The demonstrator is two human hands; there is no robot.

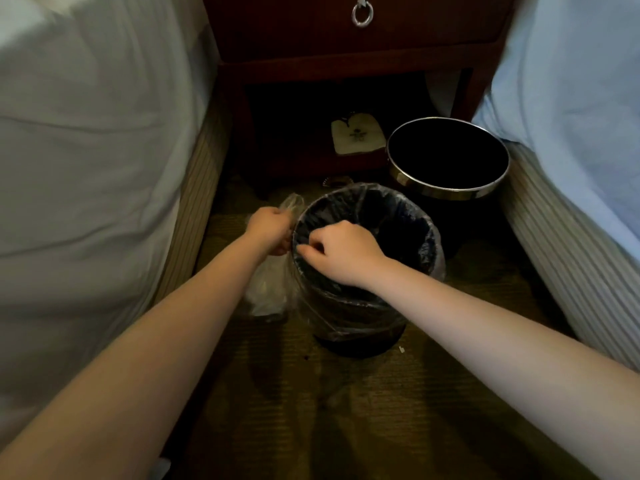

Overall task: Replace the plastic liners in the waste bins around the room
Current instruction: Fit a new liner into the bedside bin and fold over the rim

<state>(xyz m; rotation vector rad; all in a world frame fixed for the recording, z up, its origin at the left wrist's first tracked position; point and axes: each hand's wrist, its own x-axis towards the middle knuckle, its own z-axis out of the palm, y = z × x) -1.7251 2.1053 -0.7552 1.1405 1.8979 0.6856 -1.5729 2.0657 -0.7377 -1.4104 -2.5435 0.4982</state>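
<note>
A guest bedroom, most likely in a hotel. Two beds run down the frame: the left bed (86,150) and the right bed (571,98), both in plain white sheets over striped bases. Between them at top centre stands a dark wooden nightstand (346,64) with a metal ring pull (362,14). What look like white slippers (357,138) with a printed crest lie on its low shelf. On the patterned carpet (381,410) stand two small round waste bins — an unlined bin (450,192) and a lined bin (353,344) wearing a clear plastic liner (433,258).

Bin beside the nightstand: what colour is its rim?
Shiny silver rim on a black bin; the head view shows it best.
</note>
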